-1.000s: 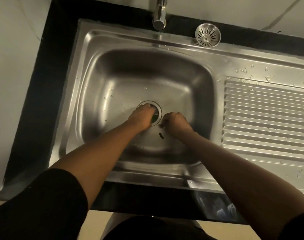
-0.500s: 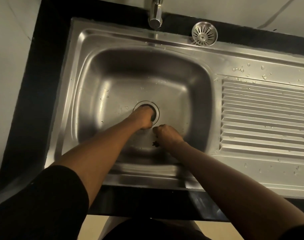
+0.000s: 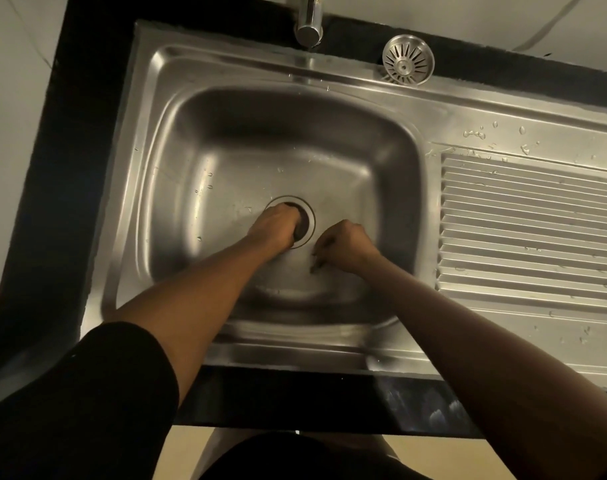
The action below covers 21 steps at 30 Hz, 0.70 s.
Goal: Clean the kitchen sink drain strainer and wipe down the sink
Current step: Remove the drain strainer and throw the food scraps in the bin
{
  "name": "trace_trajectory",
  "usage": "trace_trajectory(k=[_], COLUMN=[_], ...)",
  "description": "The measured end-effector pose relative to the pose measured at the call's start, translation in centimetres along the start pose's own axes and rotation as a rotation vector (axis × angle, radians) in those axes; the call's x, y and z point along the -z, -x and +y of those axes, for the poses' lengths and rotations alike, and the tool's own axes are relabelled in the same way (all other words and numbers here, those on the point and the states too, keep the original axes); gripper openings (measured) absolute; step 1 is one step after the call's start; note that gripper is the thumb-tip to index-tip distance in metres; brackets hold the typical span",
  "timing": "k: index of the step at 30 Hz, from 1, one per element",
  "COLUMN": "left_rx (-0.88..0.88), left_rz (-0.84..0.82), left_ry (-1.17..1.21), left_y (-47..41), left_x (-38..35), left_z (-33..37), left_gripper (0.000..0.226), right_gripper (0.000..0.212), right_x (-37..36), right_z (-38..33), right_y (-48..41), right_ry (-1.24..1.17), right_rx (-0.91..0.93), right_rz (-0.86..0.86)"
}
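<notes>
The steel sink (image 3: 177,140) fills the view. The round slotted drain strainer (image 3: 408,62) rests on the sink's back rim, to the right of the tap. My left hand (image 3: 274,227) reaches down to the open drain hole (image 3: 307,221), and its fingers curl into the hole out of sight. Just right of the drain my right hand (image 3: 347,244) is curled, fingertips down on the basin floor. A small dark scrap (image 3: 314,269) lies at those fingertips; I cannot tell whether it is pinched.
The chrome tap spout (image 3: 309,26) hangs over the back of the basin. A ribbed draining board (image 3: 530,230) with water drops lies to the right. A black counter edge (image 3: 70,168) frames the sink on the left, back and front.
The view has shifted slightly. My right hand has drawn a little away from the drain toward me. My left hand stays at the drain hole.
</notes>
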<state>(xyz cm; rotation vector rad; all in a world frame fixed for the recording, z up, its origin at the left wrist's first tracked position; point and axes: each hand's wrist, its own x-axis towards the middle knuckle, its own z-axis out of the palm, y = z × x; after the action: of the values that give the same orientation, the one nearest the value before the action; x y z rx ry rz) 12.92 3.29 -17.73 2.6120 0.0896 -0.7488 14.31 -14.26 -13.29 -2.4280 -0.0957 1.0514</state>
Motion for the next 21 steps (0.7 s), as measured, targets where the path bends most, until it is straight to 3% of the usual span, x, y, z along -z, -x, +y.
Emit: trace_trajectory(k=[7,12,21], left_rx=[0.071,0.110,0.153], left_rz=[0.133,0.169,0.171], left_ry=[0.236,0.356,0.474], left_y=[1.1,3.5,10.5], left_x=[3.0,6.2,8.2], left_z=[0.3,-0.2,-1.5], left_gripper=[0.020,0.016,0.012], right_gripper=[0.015,0.011,0.024], right_x=[1.6,1.2,-2.3], right_z=[1.1,0.8,0.7], right_y=[0.6,0.2,0.9], right_ry=[-0.263,-0.004,0.317], right_rx=[-0.053,0.011,0.127], right_rz=[0.056,0.034,-0.103])
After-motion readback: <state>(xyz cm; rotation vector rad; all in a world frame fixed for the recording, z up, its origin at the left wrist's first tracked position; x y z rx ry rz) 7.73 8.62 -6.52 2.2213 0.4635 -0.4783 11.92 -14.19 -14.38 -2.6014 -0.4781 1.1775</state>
